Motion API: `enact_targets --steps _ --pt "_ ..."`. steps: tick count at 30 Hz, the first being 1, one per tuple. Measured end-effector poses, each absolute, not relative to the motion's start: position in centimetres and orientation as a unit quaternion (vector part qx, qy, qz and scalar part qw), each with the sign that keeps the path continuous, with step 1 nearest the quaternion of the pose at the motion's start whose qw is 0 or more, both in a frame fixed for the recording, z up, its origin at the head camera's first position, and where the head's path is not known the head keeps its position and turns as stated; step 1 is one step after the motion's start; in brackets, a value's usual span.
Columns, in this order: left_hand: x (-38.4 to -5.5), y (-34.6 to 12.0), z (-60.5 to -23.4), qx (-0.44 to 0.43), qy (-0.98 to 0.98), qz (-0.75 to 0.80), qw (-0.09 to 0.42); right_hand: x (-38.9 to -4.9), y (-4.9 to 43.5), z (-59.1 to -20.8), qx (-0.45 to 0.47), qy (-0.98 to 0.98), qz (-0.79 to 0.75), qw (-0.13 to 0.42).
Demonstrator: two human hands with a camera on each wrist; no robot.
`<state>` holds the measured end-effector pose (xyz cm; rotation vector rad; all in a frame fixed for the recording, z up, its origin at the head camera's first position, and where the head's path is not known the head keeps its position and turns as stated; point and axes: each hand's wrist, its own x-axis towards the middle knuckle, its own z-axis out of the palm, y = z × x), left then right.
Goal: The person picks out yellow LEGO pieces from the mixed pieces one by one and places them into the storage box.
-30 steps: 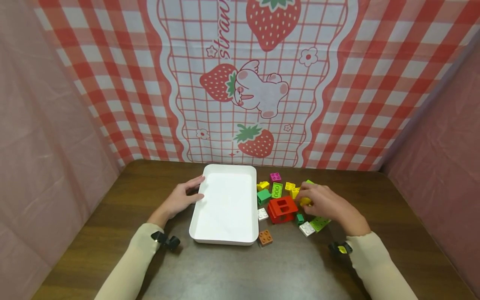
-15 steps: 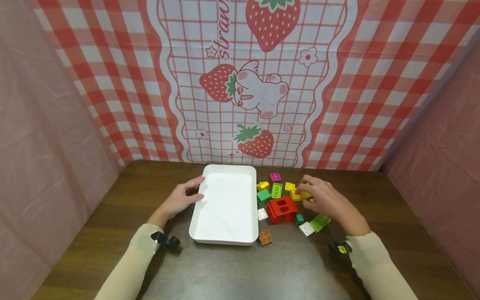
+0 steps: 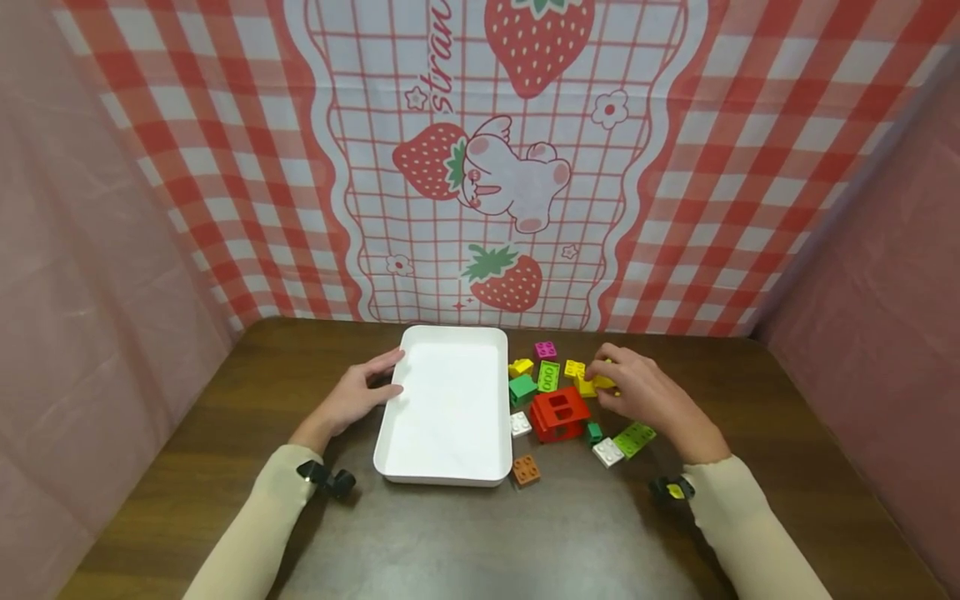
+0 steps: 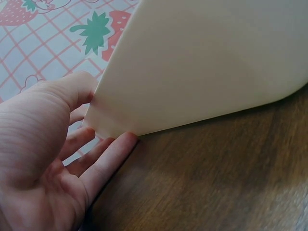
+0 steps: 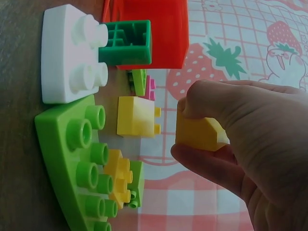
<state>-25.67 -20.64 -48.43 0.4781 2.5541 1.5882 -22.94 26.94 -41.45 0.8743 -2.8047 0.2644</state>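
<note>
My right hand (image 3: 637, 390) pinches a yellow toy brick (image 5: 196, 133) between thumb and fingers, raised over the loose pieces in the right wrist view. A yellow brick (image 5: 137, 117) stands nearby on the table, next to the hand in the head view. My left hand (image 3: 351, 402) rests at the left side of a white rectangular tray (image 3: 446, 404), thumb and fingers extended. In the left wrist view, thumb and fingertips touch the pale outer wall (image 4: 192, 72). Nothing lies inside the tray.
Right of the tray lie a red frame-like block (image 3: 558, 414), a lime studded plate (image 3: 635, 439), a white brick (image 3: 608, 452), a brown brick (image 3: 526, 471), a green block (image 3: 522, 389) and a magenta brick (image 3: 545, 350). A strawberry-print cloth (image 3: 510, 167) hangs behind the table.
My right hand has moved slightly toward the back of the table with the yellow brick between its fingers. The head view has shifted a little; my left hand stays at the tray.
</note>
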Motion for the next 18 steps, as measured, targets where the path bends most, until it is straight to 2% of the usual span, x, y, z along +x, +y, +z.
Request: enact_targets --steps 12,18 --pt "-25.5 -20.8 -48.1 0.154 0.844 0.512 0.049 -23.2 27.0 -41.5 0.285 -0.948 0.103 0.093" --pt "-25.6 -20.6 -48.2 0.156 0.841 0.515 0.047 -23.4 26.7 -40.3 0.263 -0.957 0.108 0.062"
